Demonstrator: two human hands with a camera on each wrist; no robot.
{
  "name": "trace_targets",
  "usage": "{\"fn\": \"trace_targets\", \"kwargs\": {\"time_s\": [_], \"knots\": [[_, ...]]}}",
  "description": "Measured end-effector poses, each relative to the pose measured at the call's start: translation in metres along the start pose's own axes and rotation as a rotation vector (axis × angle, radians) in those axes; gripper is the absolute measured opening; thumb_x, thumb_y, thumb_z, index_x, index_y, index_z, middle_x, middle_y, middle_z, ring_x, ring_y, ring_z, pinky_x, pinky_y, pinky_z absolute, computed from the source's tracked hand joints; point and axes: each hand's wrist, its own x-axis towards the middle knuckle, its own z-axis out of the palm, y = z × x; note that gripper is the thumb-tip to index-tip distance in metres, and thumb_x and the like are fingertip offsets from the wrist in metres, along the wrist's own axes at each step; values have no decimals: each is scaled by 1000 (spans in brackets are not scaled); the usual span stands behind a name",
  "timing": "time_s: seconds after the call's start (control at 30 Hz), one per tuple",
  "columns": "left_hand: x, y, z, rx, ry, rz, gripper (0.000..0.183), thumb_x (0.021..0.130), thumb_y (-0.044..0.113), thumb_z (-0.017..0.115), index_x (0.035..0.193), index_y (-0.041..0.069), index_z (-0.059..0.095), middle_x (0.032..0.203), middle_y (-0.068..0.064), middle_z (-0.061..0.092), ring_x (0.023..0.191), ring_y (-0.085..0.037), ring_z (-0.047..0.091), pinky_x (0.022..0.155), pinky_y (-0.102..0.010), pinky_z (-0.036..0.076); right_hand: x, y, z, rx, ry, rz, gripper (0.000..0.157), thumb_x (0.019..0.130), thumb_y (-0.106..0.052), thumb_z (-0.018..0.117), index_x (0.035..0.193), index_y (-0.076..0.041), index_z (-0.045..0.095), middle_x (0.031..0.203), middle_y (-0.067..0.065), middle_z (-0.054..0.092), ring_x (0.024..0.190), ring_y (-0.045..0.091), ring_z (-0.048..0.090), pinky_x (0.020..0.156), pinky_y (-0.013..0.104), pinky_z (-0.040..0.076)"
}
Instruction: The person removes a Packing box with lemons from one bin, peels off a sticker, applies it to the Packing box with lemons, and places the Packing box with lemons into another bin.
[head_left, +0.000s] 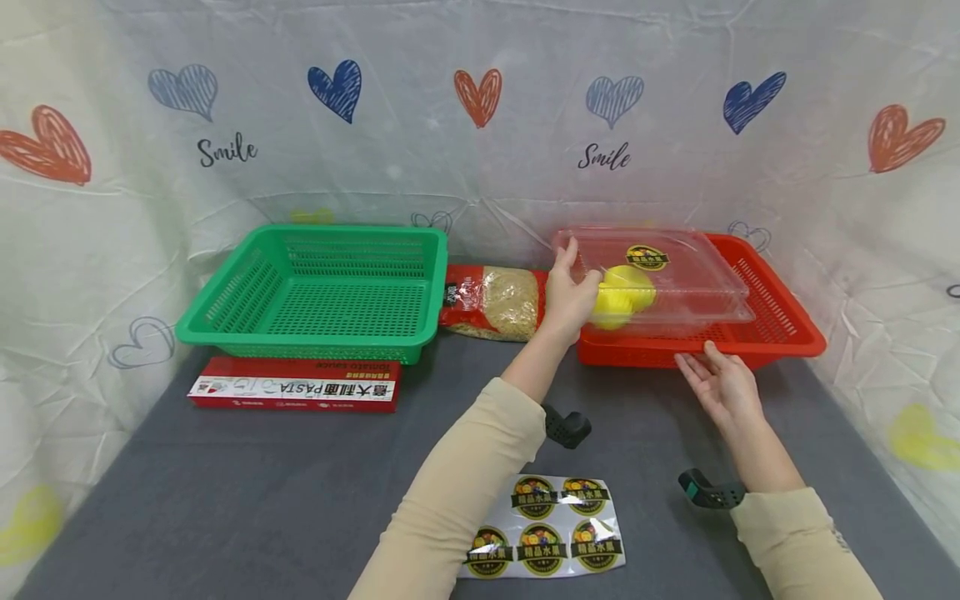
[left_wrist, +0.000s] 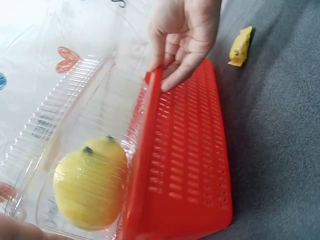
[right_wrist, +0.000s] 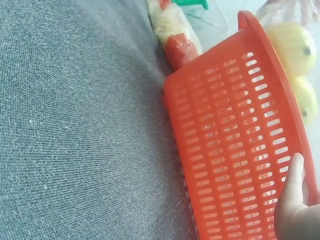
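A clear plastic clamshell box (head_left: 697,279) with a round black-and-gold label on top lies tilted over the red basket (head_left: 787,333). Yellow lemons (head_left: 624,293) show through its left side. My left hand (head_left: 572,292) grips the box by its left end, thumb toward the front. At the basket's front rim, my right hand (head_left: 723,387) pinches the edge between thumb and fingers. The left wrist view shows this right hand (left_wrist: 187,37) on the rim, with the lemons (left_wrist: 90,185) under the clear plastic beside it.
To the left stands a green basket (head_left: 322,340), with a red pasta box (head_left: 300,392) in front of it. A red-and-clear food bag (head_left: 510,302) lies between the baskets. Near the front is a sheet of round stickers (head_left: 542,546). A small yellow packet (left_wrist: 241,47) appears in the left wrist view.
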Motion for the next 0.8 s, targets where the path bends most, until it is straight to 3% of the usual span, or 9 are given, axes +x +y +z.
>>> {"fn": "trace_targets", "kwargs": {"time_s": [0.23, 0.57, 0.8], "knots": [[1, -7, 10, 8, 3, 41, 60, 86, -4, 52, 141, 11, 35, 150, -8, 19, 136, -14, 15, 102, -23, 31, 1, 0, 1, -22, 29, 1, 52, 85, -12, 62, 122, -27, 29, 117, -2, 46, 94, 24, 61, 90, 35, 45], [5, -15, 22, 132, 10, 119, 60, 82, 0, 60, 138, 6, 39, 147, -12, 26, 135, -18, 22, 105, -26, 25, 3, 1, 1, -38, 31, -4, 50, 85, -12, 61, 123, -26, 31, 100, 2, 59, 89, 25, 63, 87, 37, 47], [4, -19, 31, 143, 12, 38, 60, 84, 2, 59, 140, 11, 38, 149, -9, 23, 135, -21, 21, 102, -27, 32, 2, 0, 0, -50, 44, -2, 50, 85, -12, 61, 123, -26, 31, 104, 1, 56, 91, 24, 63, 88, 36, 46]]}}
